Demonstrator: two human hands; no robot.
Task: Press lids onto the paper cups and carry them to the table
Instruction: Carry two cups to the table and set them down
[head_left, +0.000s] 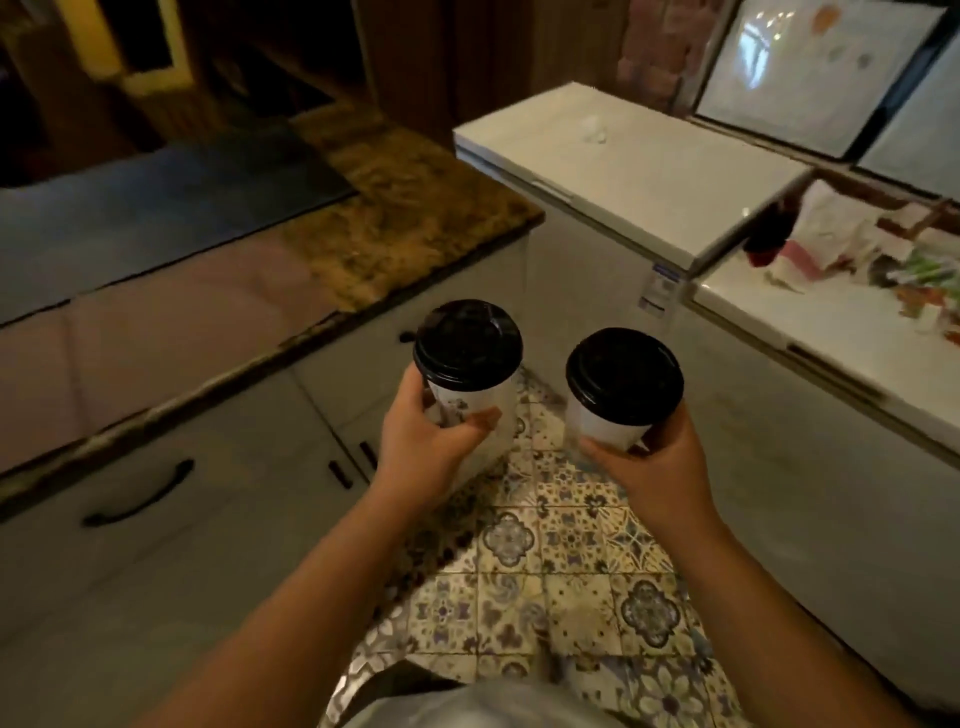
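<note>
Paper cups, two of them, are both capped with black lids and both in the air, so by my reading the pressing is done and the carry is the step in hand.

Head view: the left hand wraps the left paper cup low on its white wall, thumb across the printed front and the fingers curled round the far side. Its black lid looks seated all the way round. The right hand cradles the right paper cup near its base, thumb and fingers clamped on the wall; its lid also looks level, though the blur hides the rim seam. The cups stand upright, near each other but apart, above the patterned floor tiles.

No table is in view, so the next move calls for walking on with both cups level and finding it.

Open room is a narrow aisle. On the left runs a stone countertop whose corner juts toward the aisle just ahead of the left cup, over white cabinets with dark handles. On the right a white chest freezer and a second one with clutter on top close the other side. The tiled strip between them is the way through, and I judge the counter corner the edge most likely to be clipped.
</note>
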